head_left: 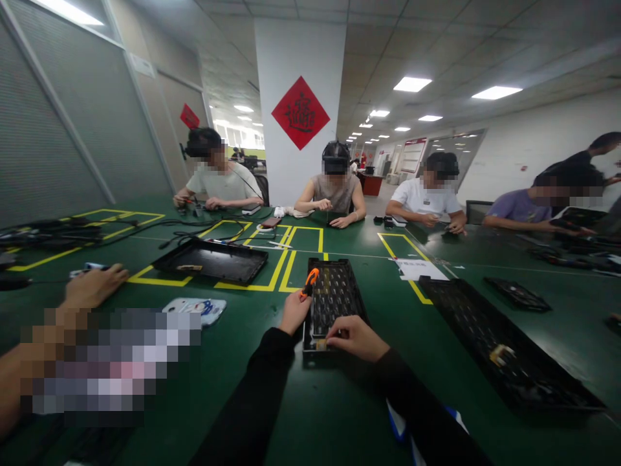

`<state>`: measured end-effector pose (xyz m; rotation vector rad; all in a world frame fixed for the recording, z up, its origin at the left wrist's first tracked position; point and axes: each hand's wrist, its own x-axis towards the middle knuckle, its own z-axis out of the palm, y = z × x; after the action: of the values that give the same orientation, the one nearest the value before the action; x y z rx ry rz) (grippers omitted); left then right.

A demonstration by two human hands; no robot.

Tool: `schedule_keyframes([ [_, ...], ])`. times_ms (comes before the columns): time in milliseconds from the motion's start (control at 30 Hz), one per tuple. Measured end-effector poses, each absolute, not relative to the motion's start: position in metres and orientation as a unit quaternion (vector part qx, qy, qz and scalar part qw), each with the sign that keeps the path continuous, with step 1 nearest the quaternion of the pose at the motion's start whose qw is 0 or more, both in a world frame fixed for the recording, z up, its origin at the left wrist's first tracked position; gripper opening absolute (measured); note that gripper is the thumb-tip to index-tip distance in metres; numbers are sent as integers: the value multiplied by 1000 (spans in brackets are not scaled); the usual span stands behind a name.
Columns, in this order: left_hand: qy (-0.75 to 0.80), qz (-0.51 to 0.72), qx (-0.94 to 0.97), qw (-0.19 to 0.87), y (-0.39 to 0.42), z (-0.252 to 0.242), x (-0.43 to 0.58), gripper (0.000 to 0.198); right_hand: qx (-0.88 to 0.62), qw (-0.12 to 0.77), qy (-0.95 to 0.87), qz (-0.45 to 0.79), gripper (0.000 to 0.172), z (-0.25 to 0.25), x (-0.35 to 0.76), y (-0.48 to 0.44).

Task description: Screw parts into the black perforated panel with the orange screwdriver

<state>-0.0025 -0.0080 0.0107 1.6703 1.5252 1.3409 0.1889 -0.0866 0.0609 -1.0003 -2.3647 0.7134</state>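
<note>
Grasps an orange tool [310, 283] in the left hand [294, 312], at nine o'clock beside the black gridded case [336, 292]; curls the right hand [358, 338] over its six-o'clock end, cannot tell whether gripping. Runs lengthwise twelve to six on the table [272, 323].

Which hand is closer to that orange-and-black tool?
Left. The left hand holds the orange-and-black tool at the left side of the black tray; the right hand is apart from the tool, nearer the wearer, at the tray's near end.
</note>
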Motion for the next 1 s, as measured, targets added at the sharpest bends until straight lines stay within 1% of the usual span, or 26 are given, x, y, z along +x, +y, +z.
schedule_keyframes([
  [167,579,482,606,255,-6,9,-4,24,-357,241,-861,270,20,61,189,-86],
  [400,573,479,612,259,-1,6,-4,20,-355,251,-860,268,21,59,189,-86],
  [633,570,482,610,265,-1,5,-4,22,-364,256,-850,283,23,54,188,-84],
  [1000,597,480,605,217,-7,5,0,22,-359,265,-859,250,23,53,190,-85],
])
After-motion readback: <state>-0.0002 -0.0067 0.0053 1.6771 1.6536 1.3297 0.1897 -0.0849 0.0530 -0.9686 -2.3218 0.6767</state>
